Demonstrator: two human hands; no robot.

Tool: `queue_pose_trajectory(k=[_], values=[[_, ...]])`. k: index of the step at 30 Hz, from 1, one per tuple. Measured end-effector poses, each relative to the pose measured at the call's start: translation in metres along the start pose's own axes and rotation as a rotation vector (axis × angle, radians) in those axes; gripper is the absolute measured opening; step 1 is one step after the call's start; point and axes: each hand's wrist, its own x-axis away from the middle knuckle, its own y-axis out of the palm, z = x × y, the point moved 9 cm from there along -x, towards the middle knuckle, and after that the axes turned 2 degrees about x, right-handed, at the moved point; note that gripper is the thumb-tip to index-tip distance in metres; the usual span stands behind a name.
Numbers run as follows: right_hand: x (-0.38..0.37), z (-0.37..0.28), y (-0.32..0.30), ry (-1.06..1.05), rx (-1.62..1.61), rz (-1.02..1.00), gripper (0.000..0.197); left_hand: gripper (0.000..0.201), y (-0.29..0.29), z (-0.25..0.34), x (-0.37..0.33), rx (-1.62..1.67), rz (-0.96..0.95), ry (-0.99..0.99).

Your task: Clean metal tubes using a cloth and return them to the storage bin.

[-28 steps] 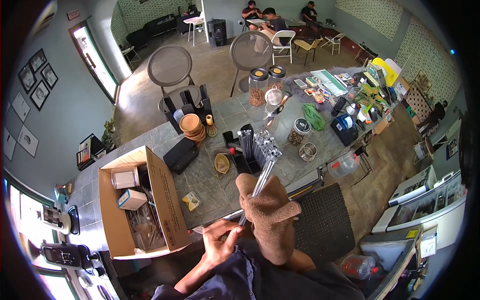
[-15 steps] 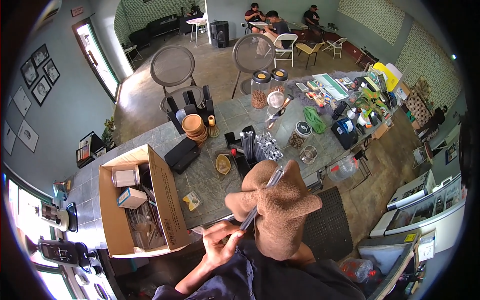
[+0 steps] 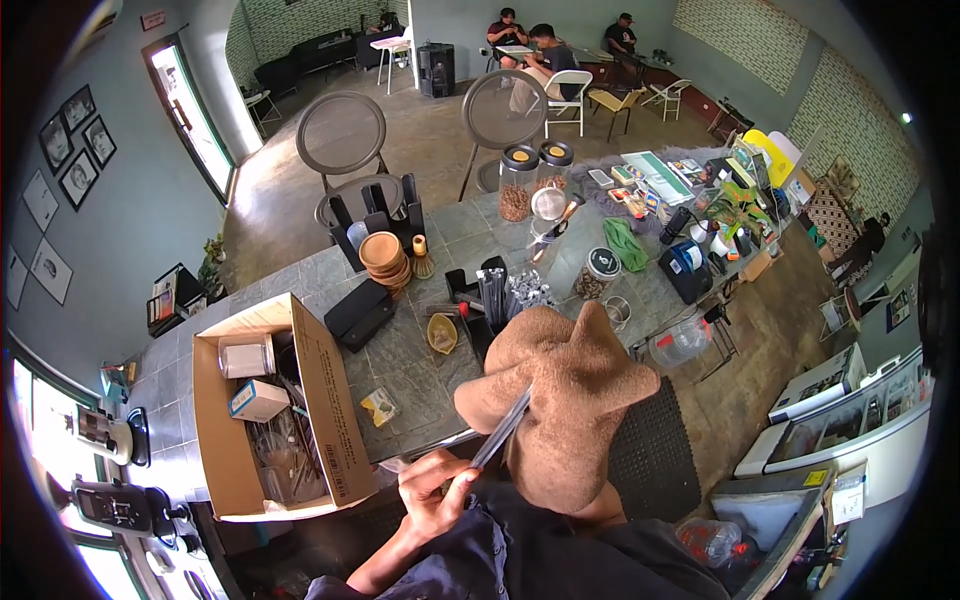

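Note:
Pinched in the fingers of my left hand (image 3: 436, 492) is one end of a slim, shiny, see-through rod (image 3: 502, 432), slanting up and to the right. Its upper end goes into the folds of a brown cloth (image 3: 570, 440). The cloth drapes over my right hand, whose fingers are hidden under it; only a bit of the right forearm (image 3: 604, 508) shows below. The cloth bunches round the rod, so my right hand grips through it. Both hands are in front of my body, at the counter's near edge.
An open cardboard box (image 3: 340, 440) of jars and utensils stands left on the tiled counter (image 3: 405, 385). Beyond the cloth are a black holder of wrapped sticks (image 3: 492, 297), a small yellowish bowl (image 3: 442, 334), a black case (image 3: 359, 314), and lidded jars (image 3: 516, 185). People (image 3: 552, 60) sit far back.
The cloth has moved up along the rod and now covers its upper end, which stuck out before. My left hand stays nearly in place, still holding the lower end.

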Motion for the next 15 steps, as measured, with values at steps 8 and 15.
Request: queue_pose_trajectory(k=[8,15], values=[[-0.002,0.031,0.030,-0.090,0.214,-0.133,0.006,0.012,0.011,-0.018,0.000,-0.042,-0.013,-0.115],[0.021,0.046,0.065,-0.179,0.401,-0.374,0.005,0.015,0.020,-0.031,-0.004,0.016,-0.006,-0.153]])
